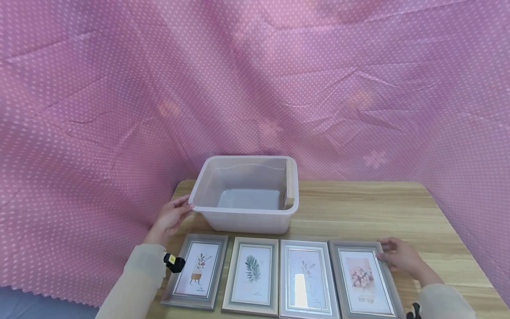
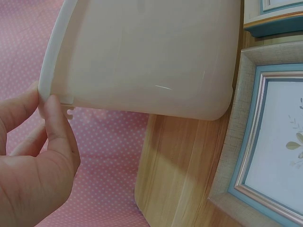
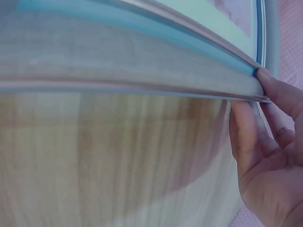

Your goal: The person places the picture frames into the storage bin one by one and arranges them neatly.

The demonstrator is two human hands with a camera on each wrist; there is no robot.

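My left hand (image 1: 169, 218) pinches the rim of a whitish plastic bin (image 1: 245, 221) at its near left corner. In the left wrist view, thumb and fingers lie on either side of the bin rim (image 2: 53, 61). At the right, my right hand (image 1: 402, 256) grips the right edge of a grey picture frame (image 1: 366, 283) with a pink flower print, close to its upper corner. The right wrist view has the thumb on top of that frame (image 3: 142, 61) and fingers at its underside. Inside the bin, a light wooden-edged piece (image 1: 291, 181) stands against the right wall.
Left of the held frame lie three more in a row: one with a faint plant print (image 1: 308, 270), one with a green leaf (image 1: 252, 270), one with a potted plant (image 1: 201, 266). They rest on a wooden table (image 1: 358, 208). Pink dotted cloth (image 1: 255, 88) hangs behind.
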